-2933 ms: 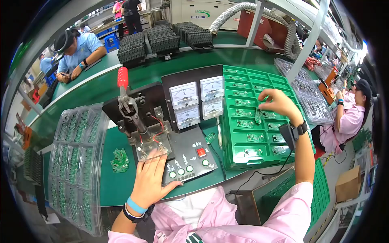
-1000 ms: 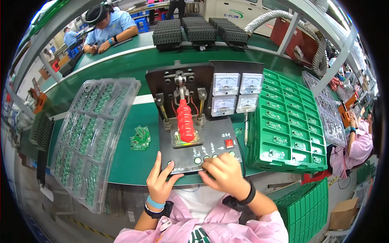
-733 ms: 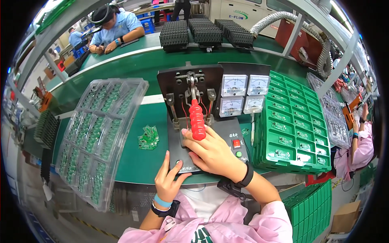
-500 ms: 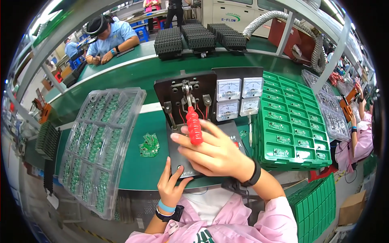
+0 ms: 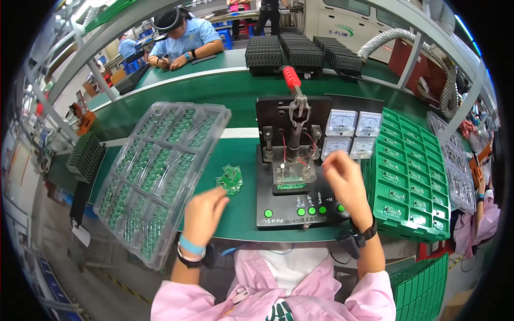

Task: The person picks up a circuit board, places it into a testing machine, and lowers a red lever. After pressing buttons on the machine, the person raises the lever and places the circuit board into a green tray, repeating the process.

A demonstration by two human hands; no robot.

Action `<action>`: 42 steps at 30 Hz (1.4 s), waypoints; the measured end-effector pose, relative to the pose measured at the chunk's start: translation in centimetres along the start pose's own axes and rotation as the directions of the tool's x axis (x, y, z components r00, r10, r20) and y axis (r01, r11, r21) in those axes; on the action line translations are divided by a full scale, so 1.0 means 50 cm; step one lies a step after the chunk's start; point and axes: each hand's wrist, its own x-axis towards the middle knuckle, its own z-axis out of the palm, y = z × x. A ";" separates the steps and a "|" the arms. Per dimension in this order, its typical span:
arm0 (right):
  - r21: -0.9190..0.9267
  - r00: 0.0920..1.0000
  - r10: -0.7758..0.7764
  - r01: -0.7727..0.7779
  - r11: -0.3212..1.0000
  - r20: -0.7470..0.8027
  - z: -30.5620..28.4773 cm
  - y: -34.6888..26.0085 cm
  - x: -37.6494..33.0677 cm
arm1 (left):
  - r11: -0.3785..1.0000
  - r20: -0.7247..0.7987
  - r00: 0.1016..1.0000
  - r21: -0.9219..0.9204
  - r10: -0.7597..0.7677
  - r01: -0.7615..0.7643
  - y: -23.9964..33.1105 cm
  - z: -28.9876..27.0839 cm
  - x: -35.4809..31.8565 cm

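Note:
A black test fixture (image 5: 300,206) with green buttons stands on the green bench in front of me. Its lever with a red handle (image 5: 291,78) points up and back. Under its clear press plate lies a small green circuit board (image 5: 292,186). My right hand (image 5: 345,184) hovers over the fixture's right side, fingers loosely bent, holding nothing. My left hand (image 5: 206,214) rests near the bench's front edge, left of the fixture, also with nothing in it. A few loose green boards (image 5: 230,179) lie just beyond it.
A clear blister tray (image 5: 160,171) of green boards lies at the left, a green tray (image 5: 407,176) of boards at the right. Analog meters (image 5: 348,128) stand behind the fixture. Black tray stacks (image 5: 300,51) and another person (image 5: 182,37) are at the back.
My right hand let go of the red handle, and the lever swung from down toward me to up and back. My left hand drew back a little from the fixture's front.

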 end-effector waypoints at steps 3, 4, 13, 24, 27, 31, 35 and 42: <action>-0.076 0.984 -0.003 0.017 0.997 0.181 0.028 -0.006 -0.011 | 0.980 -0.003 0.991 0.148 0.134 -0.132 -0.060 0.010 0.063; -0.113 0.964 0.002 0.029 0.993 0.267 0.038 -0.008 -0.015 | 0.951 -0.013 0.970 0.200 0.242 -0.234 -0.071 0.013 0.072; -0.150 0.988 0.038 -0.015 0.989 0.148 0.063 0.013 0.006 | 0.980 0.191 0.975 0.138 0.114 -0.141 -0.036 0.005 0.092; -0.297 0.998 0.055 -0.046 0.954 0.020 -0.057 -0.030 -0.087 | 0.785 0.009 0.785 0.012 0.620 -0.620 0.145 0.137 0.098; -0.296 1.000 -0.018 0.021 0.955 0.010 -0.107 -0.032 -0.136 | 0.822 0.048 0.821 -0.016 0.569 -0.569 0.146 0.158 0.090; -0.328 1.000 -0.015 0.013 0.945 -0.001 -0.173 -0.049 -0.167 | 0.846 0.058 0.844 -0.012 0.533 -0.534 0.156 0.170 0.089; -0.324 0.996 -0.009 -0.018 0.946 -0.084 -0.237 -0.052 -0.149 | 0.869 0.145 0.857 -0.075 0.495 -0.489 0.160 0.154 0.099; -0.119 0.914 0.017 -0.071 0.990 -0.406 -0.531 0.070 0.067 | 0.853 0.236 0.823 -0.061 0.516 -0.518 0.178 0.161 0.117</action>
